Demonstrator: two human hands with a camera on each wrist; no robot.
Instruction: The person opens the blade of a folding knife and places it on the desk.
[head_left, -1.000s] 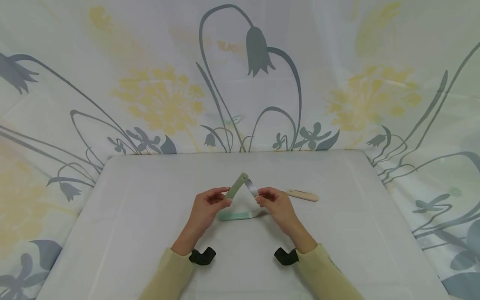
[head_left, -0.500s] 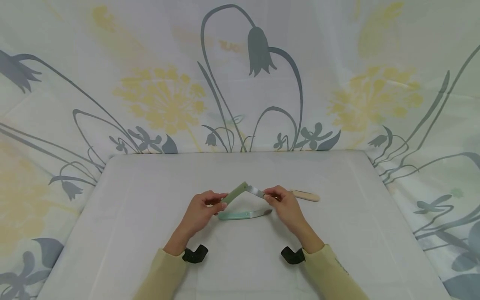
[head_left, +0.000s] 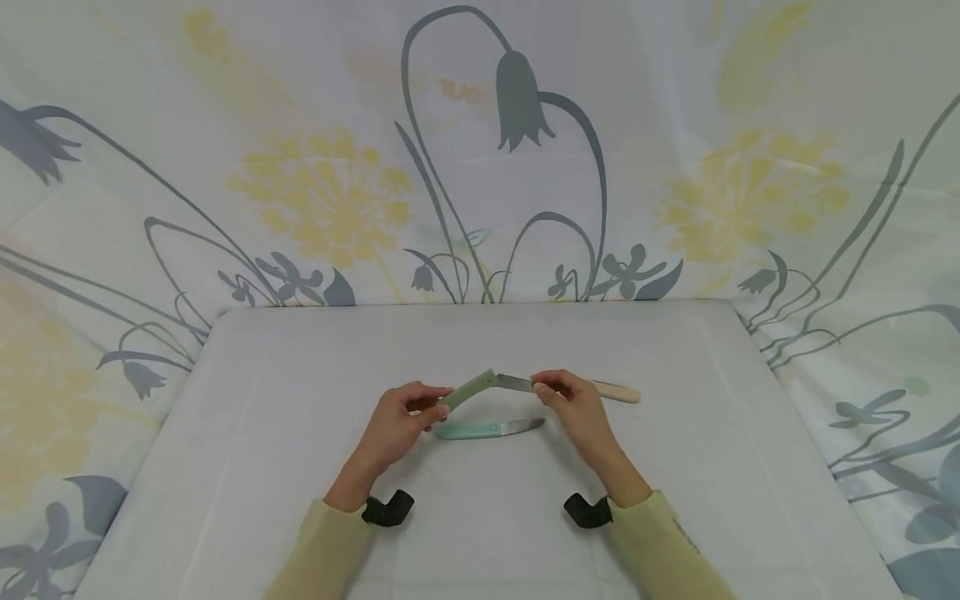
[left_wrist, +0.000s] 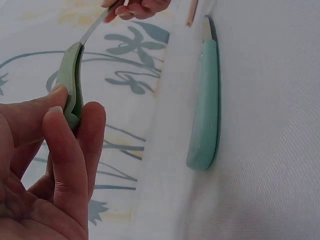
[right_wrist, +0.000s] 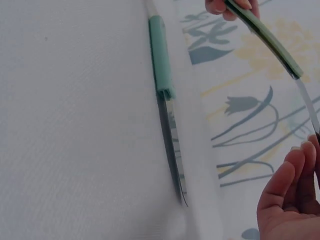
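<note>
A folding knife with an olive-green handle point(head_left: 469, 389) is held above the table between both hands. My left hand point(head_left: 397, 423) pinches the handle's rear end between thumb and fingers. At the other end, my right hand point(head_left: 576, 410) pinches the blade near its tip, which the fingers hide. The blade stands swung out at a wide angle to the handle, and the left wrist view shows the slot along the green handle point(left_wrist: 70, 75). Below lies a second folding knife with a teal handle point(head_left: 468, 431), its blade out to the right; the right wrist view shows that blade point(right_wrist: 175, 145) too.
A beige folding knife point(head_left: 621, 392), apparently folded, lies on the white table point(head_left: 300, 358) behind my right hand, which partly covers it. Flower-patterned cloth point(head_left: 465, 167) hangs along the table's back and sides. A black mount point(head_left: 389, 508) sits at each wrist.
My hands have moved apart and slightly lower, swinging the blade from a sharp angle to a much wider one against the green handle. The teal and beige knives stay where they lay.
</note>
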